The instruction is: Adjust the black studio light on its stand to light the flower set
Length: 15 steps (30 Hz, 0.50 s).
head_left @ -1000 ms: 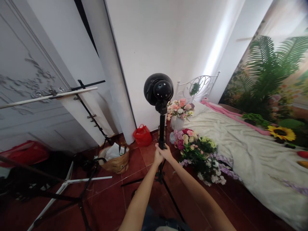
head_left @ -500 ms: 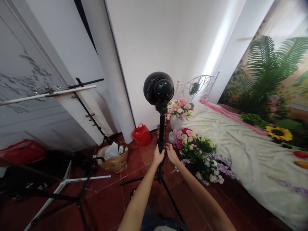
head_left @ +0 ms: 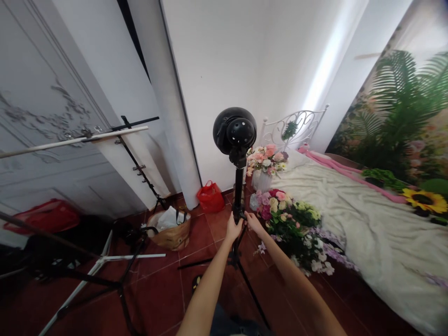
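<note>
A black light stand (head_left: 239, 186) rises in front of me, with a round black lamp head (head_left: 235, 130) on top. My left hand (head_left: 234, 228) is closed around the stand's pole, a little above where the legs spread. On the pole's right side my right hand (head_left: 254, 223) has its fingers pinched at what looks like a small black knob, mostly hidden by the fingers. Below my hands the tripod legs (head_left: 252, 293) reach out over the red floor tiles.
Left stands a backdrop frame with a white bar (head_left: 115, 134) and clips. A woven basket (head_left: 173, 235) and a red bag (head_left: 210, 198) sit on the floor. Artificial flowers (head_left: 283, 210) lie beside a bed with a cream blanket (head_left: 364, 219). Further stand legs (head_left: 84, 280) cross the lower left.
The view has turned slightly left, so everything sits a little further right. Both hands stay at the same place on the stand.
</note>
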Each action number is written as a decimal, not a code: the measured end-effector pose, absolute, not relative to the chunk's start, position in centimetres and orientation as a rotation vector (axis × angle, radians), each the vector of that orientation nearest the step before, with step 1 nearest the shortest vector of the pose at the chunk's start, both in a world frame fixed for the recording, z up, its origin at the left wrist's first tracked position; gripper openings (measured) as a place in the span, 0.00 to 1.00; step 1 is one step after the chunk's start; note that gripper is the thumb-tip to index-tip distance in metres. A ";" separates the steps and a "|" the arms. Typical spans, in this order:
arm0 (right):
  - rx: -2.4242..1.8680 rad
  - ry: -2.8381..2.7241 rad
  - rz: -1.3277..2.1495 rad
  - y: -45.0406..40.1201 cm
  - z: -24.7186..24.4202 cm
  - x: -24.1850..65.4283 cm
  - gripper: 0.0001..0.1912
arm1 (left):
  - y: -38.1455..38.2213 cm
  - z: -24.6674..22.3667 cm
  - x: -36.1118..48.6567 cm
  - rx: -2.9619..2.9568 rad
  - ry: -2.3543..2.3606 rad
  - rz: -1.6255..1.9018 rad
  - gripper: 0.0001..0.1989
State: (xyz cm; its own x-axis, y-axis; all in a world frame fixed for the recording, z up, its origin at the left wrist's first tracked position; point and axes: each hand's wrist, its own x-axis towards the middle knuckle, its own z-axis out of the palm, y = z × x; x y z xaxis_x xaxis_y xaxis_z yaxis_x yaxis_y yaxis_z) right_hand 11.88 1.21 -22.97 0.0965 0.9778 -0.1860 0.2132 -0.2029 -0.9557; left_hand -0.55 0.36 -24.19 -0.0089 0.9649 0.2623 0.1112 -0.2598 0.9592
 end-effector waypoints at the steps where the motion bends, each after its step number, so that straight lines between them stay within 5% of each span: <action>1: -1.540 -1.245 1.075 0.9 -23.1 12.0 0.19 | 0.3 -24.1 -0.5 1.472 1.168 1.371 0.14; 6: -1.411 -1.572 0.538 -0.8 -24.0 12.9 0.23 | 0.1 -24.0 -0.2 1.450 1.188 1.390 0.11; 15: -1.731 -1.724 0.362 1.0 -24.6 12.3 0.24 | 0.0 -23.6 0.1 1.412 1.212 1.373 0.10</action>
State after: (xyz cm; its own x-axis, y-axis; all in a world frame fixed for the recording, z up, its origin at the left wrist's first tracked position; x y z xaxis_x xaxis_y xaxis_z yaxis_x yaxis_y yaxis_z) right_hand 12.26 0.97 -24.59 0.0929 0.9635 0.2513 0.7813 0.0859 -0.6182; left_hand 0.10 -0.02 -23.61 -0.0513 0.9738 0.2214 0.0989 -0.2157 0.9714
